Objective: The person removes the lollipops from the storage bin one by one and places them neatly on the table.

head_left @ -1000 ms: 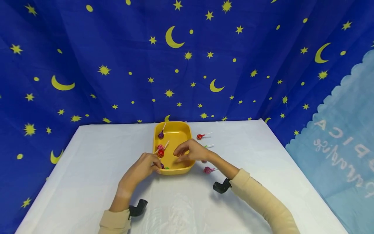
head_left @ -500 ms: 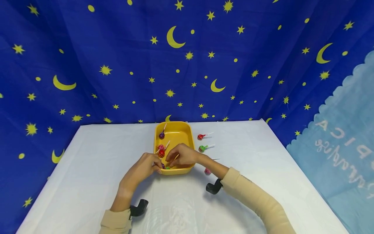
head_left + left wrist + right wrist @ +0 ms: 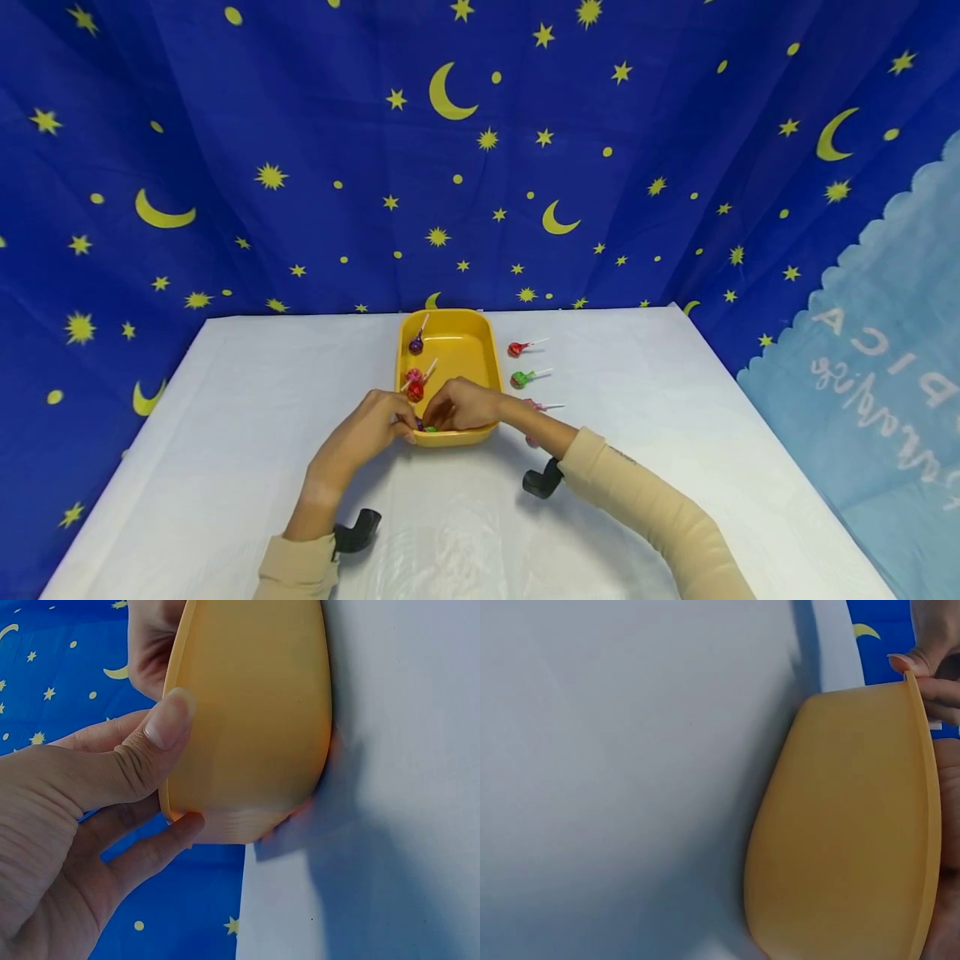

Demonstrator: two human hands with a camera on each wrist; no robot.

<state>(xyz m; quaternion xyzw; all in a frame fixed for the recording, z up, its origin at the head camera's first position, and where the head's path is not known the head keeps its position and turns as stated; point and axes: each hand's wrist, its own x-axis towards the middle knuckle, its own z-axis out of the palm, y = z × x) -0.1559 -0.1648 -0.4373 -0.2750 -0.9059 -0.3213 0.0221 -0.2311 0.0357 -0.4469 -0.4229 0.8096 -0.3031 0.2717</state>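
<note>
A yellow plastic tub (image 3: 465,358) sits on the table. My left hand (image 3: 372,425) grips its near left corner, the thumb outside the rim in the left wrist view. My right hand (image 3: 463,404) reaches down into the tub's near end, fingers bent. Its fingertips are hidden, so whether they pinch anything cannot be seen. Beside them, a green lollipop (image 3: 431,429) and a purple lollipop (image 3: 419,424) show only in part. Farther back in the tub lie a red lollipop (image 3: 416,392), a pink lollipop (image 3: 414,376) and another purple lollipop (image 3: 416,343).
To the tub's right, a red lollipop (image 3: 516,349), a green lollipop (image 3: 522,379) and a pink lollipop (image 3: 534,404) lie in a column on the white-covered table (image 3: 637,400). Another pink one is partly hidden by my right forearm. A blue starry curtain (image 3: 337,150) hangs behind.
My right hand has moved left and lower inside the tub, toward the near-left corner where the green lollipop lies. My left hand has stayed on the rim.
</note>
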